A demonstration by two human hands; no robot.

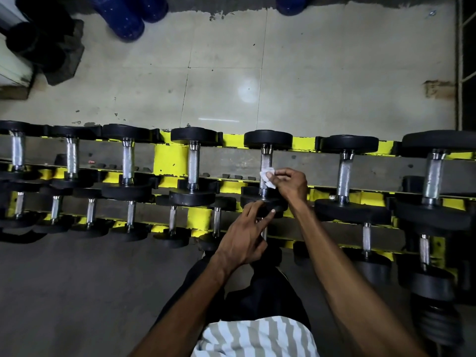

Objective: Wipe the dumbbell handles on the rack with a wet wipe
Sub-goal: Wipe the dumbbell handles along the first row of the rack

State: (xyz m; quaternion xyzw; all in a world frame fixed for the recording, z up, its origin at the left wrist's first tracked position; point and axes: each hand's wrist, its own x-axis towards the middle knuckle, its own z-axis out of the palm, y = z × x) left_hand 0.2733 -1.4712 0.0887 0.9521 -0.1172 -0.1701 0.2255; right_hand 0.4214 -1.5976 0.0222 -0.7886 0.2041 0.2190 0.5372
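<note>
The left hand (243,239) hides most of a lower dumbbell handle (263,233), and the top edge crops the blue containers (126,16).

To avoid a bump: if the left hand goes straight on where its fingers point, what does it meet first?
Likely the dumbbell's near black head; the left hand seems to touch it, though depth is unclear.

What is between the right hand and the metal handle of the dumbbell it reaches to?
A small white wipe: the right hand pinches it against the handle. Nothing else lies between them. The head view shows this.
</note>
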